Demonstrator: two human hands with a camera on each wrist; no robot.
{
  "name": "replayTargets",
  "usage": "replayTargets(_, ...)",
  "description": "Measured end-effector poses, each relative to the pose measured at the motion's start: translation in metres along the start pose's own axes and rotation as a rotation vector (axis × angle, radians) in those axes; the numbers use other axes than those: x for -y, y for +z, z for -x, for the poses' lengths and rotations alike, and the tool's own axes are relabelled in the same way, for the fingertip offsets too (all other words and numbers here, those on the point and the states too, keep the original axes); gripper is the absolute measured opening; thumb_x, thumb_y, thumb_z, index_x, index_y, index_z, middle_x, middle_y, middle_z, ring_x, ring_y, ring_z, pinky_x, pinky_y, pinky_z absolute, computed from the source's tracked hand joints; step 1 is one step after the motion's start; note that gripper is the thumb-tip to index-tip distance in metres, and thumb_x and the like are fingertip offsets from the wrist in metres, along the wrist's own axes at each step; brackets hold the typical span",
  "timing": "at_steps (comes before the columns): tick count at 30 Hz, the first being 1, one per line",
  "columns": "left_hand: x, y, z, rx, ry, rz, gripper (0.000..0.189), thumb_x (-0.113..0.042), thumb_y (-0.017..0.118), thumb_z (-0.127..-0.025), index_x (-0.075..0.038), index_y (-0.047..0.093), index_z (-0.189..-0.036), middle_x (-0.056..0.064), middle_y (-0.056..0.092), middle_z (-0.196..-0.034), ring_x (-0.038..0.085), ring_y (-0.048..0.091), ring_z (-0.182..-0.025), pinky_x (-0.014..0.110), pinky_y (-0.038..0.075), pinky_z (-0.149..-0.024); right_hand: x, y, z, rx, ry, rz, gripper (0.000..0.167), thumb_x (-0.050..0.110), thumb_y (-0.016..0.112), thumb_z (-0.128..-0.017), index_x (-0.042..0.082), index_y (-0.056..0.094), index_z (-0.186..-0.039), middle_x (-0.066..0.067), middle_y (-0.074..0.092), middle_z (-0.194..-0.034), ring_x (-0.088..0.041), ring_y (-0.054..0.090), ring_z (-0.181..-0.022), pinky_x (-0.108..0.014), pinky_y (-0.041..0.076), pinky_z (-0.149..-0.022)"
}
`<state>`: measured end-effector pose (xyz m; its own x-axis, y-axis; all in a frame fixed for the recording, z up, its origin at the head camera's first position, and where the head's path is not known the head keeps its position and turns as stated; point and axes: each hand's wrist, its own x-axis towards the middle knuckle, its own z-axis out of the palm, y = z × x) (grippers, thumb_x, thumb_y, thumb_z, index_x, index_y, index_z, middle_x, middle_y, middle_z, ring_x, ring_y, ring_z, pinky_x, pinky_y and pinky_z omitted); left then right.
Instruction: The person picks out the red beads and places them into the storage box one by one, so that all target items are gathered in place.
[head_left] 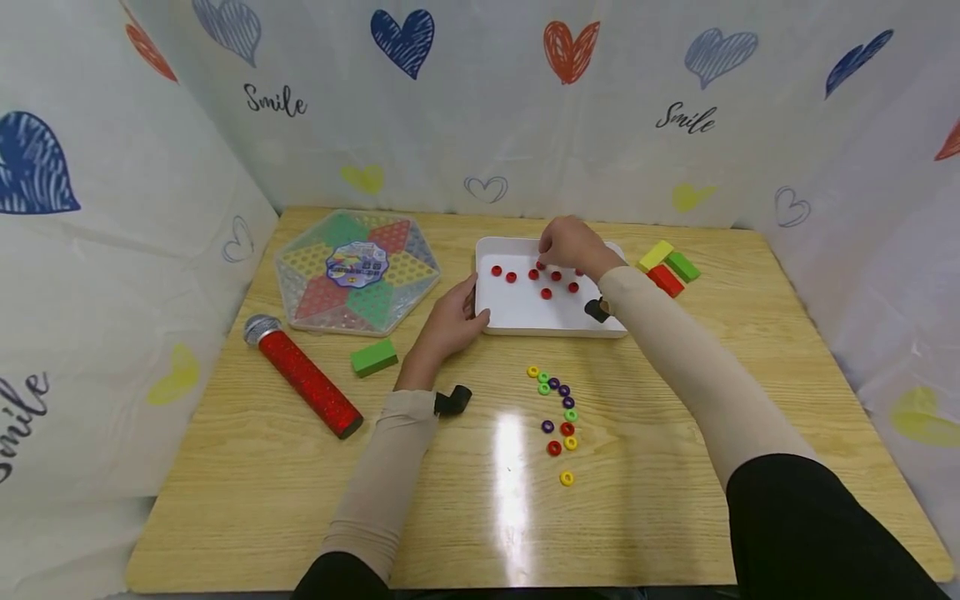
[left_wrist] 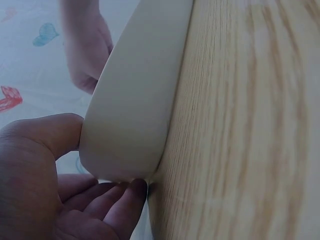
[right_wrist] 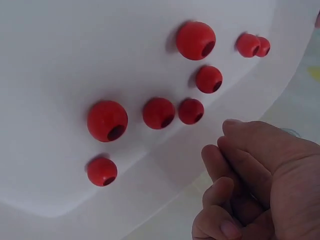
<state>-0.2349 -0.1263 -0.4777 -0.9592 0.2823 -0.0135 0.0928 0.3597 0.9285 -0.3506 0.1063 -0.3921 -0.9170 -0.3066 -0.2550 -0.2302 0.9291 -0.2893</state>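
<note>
A white rectangular tray point(head_left: 517, 312) stands on the table with several round red beads point(head_left: 546, 293) scattered on its floor. Each bead has a dark hole, plain in the right wrist view. My left hand point(head_left: 450, 321) holds the tray's near left corner; its thumb lies against one wall and the fingers against the other, as the left wrist view shows. Over the tray's far side hovers my right hand point(head_left: 572, 242), fingers loosely bent. Close to its fingertips lies a red bead point(right_wrist: 191, 111), apart from them, and nothing shows between thumb and fingers. The right forearm covers the tray's right part.
Several small coloured rings point(head_left: 564, 390) lie loose in front of the tray. To the left are a green block point(head_left: 374, 358), a red glittery microphone point(head_left: 311, 375) and a hexagonal Chinese checkers box point(head_left: 357, 271). Yellow, green and red blocks point(head_left: 664, 278) sit behind the right forearm.
</note>
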Motion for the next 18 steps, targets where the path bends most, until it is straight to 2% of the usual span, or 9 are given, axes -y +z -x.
replayTargets(4, -0.001, 0.001, 0.000, 0.003, 0.012, 0.009, 0.075, -0.014, 0.060, -0.100, -0.004, 0.018, -0.162, 0.013, 0.027, -0.166, 0.023, 0.038, -0.149, 0.035, 0.042, -0.118, -0.001, -0.011, 0.014, -0.008, -0.027, 0.014, 0.020, 0.016, 0.067, -0.095, 0.006, 0.076, -0.109, -0.011, 0.071, -0.110, -0.027, 0.062, -0.095, -0.039, 0.058, -0.085)
replayTargets(7, -0.001, 0.002, -0.001, 0.007, 0.015, 0.008, 0.076, -0.015, 0.060, -0.100, -0.005, 0.017, -0.162, 0.013, 0.027, -0.167, 0.023, 0.038, -0.149, 0.035, 0.043, -0.117, 0.001, -0.019, 0.034, -0.003, -0.044, -0.001, 0.023, 0.016, 0.069, -0.095, 0.005, 0.075, -0.114, -0.012, 0.071, -0.113, -0.028, 0.065, -0.096, -0.040, 0.060, -0.085)
replayTargets(10, 0.000, 0.001, -0.002, 0.006, 0.011, 0.002, 0.077, -0.015, 0.060, -0.100, -0.006, 0.017, -0.162, 0.013, 0.027, -0.167, 0.023, 0.038, -0.149, 0.035, 0.043, -0.117, 0.003, -0.025, 0.055, -0.012, -0.104, 0.019, 0.022, 0.016, 0.072, -0.093, 0.004, 0.077, -0.111, -0.013, 0.074, -0.111, -0.028, 0.067, -0.098, -0.041, 0.060, -0.084)
replayTargets(15, 0.000, 0.000, -0.001, 0.001, -0.004, -0.001, 0.077, -0.015, 0.061, -0.100, -0.006, 0.017, -0.162, 0.012, 0.027, -0.167, 0.024, 0.039, -0.149, 0.036, 0.044, -0.116, 0.004, -0.017, 0.089, -0.029, -0.216, 0.067, 0.019, 0.016, 0.076, -0.090, 0.004, 0.080, -0.104, -0.011, 0.077, -0.104, -0.027, 0.069, -0.097, -0.043, 0.060, -0.084)
replayTargets(18, 0.001, 0.001, -0.001, 0.004, -0.006, 0.005, 0.077, -0.015, 0.061, -0.100, -0.007, 0.018, -0.163, 0.012, 0.027, -0.167, 0.024, 0.039, -0.149, 0.035, 0.044, -0.116, 0.001, -0.007, 0.108, -0.030, -0.261, 0.067, 0.018, 0.016, 0.078, -0.088, 0.005, 0.080, -0.102, -0.008, 0.078, -0.101, -0.025, 0.068, -0.091, -0.042, 0.059, -0.083)
